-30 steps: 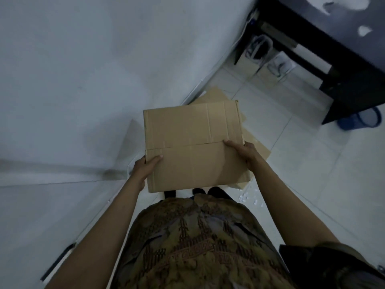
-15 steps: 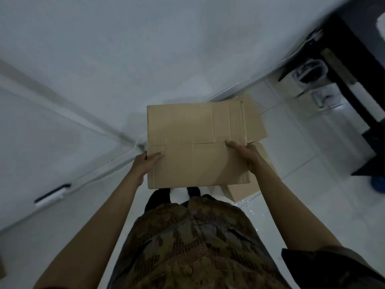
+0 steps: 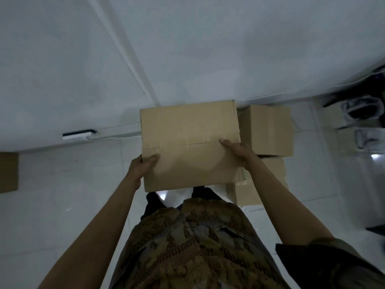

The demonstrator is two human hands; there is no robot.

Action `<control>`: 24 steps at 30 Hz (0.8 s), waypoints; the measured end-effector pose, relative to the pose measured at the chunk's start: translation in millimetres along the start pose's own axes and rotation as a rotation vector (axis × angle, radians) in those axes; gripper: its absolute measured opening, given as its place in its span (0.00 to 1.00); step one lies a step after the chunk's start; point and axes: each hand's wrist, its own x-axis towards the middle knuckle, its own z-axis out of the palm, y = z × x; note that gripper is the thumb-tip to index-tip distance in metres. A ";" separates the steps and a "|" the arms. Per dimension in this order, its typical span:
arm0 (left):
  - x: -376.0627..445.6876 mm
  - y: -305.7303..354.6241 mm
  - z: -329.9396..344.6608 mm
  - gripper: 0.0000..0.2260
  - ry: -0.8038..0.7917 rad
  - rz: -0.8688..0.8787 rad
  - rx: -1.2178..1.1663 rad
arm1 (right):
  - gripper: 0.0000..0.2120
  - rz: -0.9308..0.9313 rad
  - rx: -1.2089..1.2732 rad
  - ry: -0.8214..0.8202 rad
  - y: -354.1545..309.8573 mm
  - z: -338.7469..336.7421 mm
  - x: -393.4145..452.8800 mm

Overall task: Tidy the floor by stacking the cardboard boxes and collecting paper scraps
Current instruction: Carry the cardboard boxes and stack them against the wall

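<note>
- Patterned garment (image 3: 193, 247): fills the lower centre of the view, nearest the camera, above dark footwear on the pale tiled floor (image 3: 68, 205).
- Left hand (image 3: 141, 165): fingers curled around the left edge of the held cardboard box (image 3: 189, 142), thumb lying on its top face.
- Right hand (image 3: 239, 150): fingers curled around the right edge of the same box, thumb on top beside the flap seam.
- Held cardboard box: closed, flat side up, carried level in front of the body, clear of the floor.
- Lower floor box (image 3: 260, 184): rests on the tiles just right of the held box, partly hidden by the right forearm.
- Upper floor box (image 3: 268, 130): stands farther back, against the wall base.
- Cardboard piece (image 3: 8, 172): lies at the left frame edge, well apart.
- White wall (image 3: 187, 49): carries a thin cable and a small adapter (image 3: 77, 135) along its base.
</note>
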 end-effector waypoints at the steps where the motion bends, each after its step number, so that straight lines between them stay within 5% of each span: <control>1: -3.4 -9.2 -11.1 0.29 0.016 -0.010 -0.037 | 0.29 -0.007 -0.021 -0.019 -3.2 12.7 -4.1; 6: -19.3 -55.2 -66.9 0.29 0.087 -0.045 -0.178 | 0.53 -0.050 -0.181 -0.101 -8.2 73.7 6.6; 10: -33.8 -100.0 -118.3 0.30 0.146 -0.072 -0.290 | 0.44 -0.105 -0.285 -0.138 -26.9 148.8 -32.7; 24: -115.7 -279.1 -277.3 0.27 0.429 -0.167 -0.692 | 0.39 -0.274 -0.665 -0.413 14.0 404.3 -133.6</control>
